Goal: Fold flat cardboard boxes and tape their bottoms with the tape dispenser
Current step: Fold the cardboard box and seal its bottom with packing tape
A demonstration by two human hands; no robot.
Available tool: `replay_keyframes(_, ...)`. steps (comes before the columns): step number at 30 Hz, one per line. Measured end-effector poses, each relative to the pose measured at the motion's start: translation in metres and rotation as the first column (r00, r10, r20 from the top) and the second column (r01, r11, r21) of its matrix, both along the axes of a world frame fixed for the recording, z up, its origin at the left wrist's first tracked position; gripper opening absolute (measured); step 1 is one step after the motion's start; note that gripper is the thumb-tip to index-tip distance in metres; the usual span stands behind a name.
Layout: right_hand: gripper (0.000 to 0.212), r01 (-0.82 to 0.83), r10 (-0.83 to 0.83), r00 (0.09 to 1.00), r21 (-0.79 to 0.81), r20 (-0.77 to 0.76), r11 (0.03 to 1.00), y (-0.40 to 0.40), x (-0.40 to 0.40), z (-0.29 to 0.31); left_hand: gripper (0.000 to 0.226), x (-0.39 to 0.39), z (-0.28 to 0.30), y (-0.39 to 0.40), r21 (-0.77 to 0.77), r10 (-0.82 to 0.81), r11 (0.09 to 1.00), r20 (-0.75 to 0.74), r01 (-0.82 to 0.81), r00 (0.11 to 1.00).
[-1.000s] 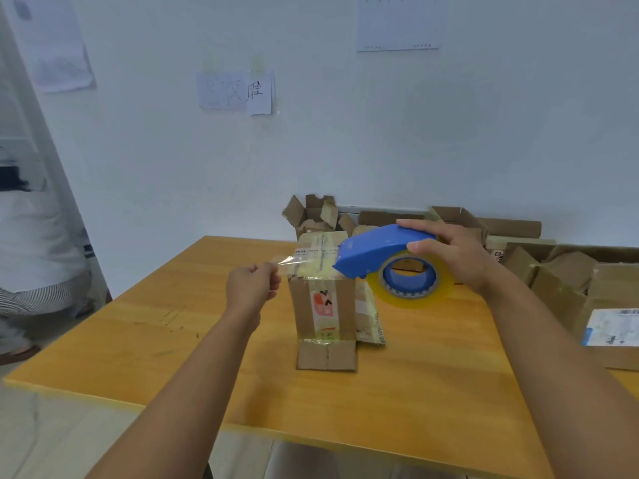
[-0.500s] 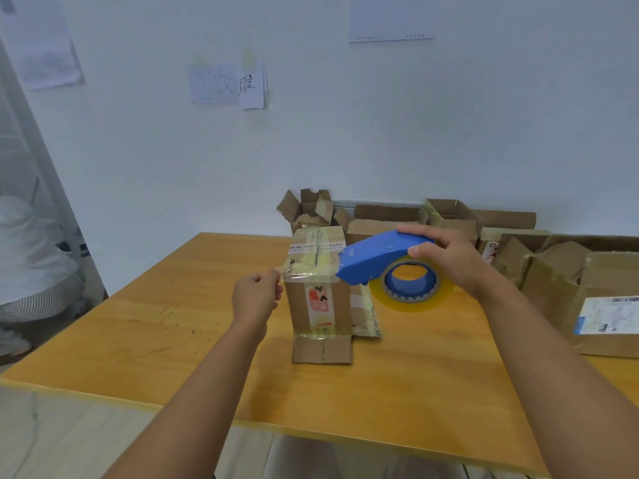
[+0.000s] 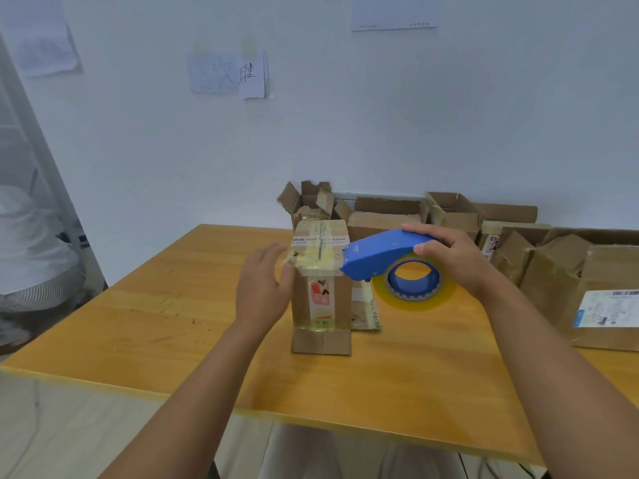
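One cardboard box [image 3: 321, 288] stands upright near the middle of the wooden surface [image 3: 173, 323], its taped end uppermost and its open flaps splayed against the wood below; yellowish tape already crosses the top seam and runs down the near face; the left hand [image 3: 264, 292] lies flat against the box's left wall, fingers straight and reaching to the top left corner, apparently smoothing the tape end down, holding nothing; whether the strip is fully stuck at that corner cannot be told, since the tape looks wrinkled there. Just right of the box top, the right hand [image 3: 453, 261] grips the blue tape dispenser [image 3: 383, 254] from above, fingers curled over its shell and thumb on the near side; the dispenser's nose touches or nearly touches the box's top right edge, and the roll of clear yellowish tape [image 3: 413, 283] hangs beneath; whether the strip is already cut cannot be seen. Judged from this, the present box is folded and its bottom seam is largely taped; what appears left is to sever the strip, press it down, and set the box aside. Farther back, several opened boxes [image 3: 383, 216] line the wall and the right edge; no flat boxes can be made out, so how many are left to do cannot be told.
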State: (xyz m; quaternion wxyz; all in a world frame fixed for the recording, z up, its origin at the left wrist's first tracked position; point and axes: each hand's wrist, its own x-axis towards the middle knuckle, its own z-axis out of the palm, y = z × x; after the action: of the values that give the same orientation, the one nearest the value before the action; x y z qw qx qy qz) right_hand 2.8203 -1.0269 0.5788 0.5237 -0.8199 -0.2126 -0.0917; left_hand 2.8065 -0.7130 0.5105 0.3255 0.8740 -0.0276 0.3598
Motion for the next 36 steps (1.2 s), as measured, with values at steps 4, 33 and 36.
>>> replay_keyframes(4,0.038,0.007,-0.007,1.0,0.005,0.001,1.0,0.001,0.001,-0.002,0.04,-0.004,-0.006,-0.013,0.283,-0.106,0.954,0.019,0.096,0.994)
replay_keyframes(33,0.041,-0.047,0.047,0.999,0.003,-0.019,0.999,-0.027,0.0,-0.026,0.057,0.013,-0.03,-0.056,0.55,-0.048,0.832,0.212,-0.079,0.976)
replay_keyframes(36,0.039,-0.04,0.04,0.999,0.02,-0.006,0.999,-0.047,-0.002,-0.026,0.057,0.013,-0.03,-0.056,0.541,-0.042,0.836,0.227,-0.09,0.973)
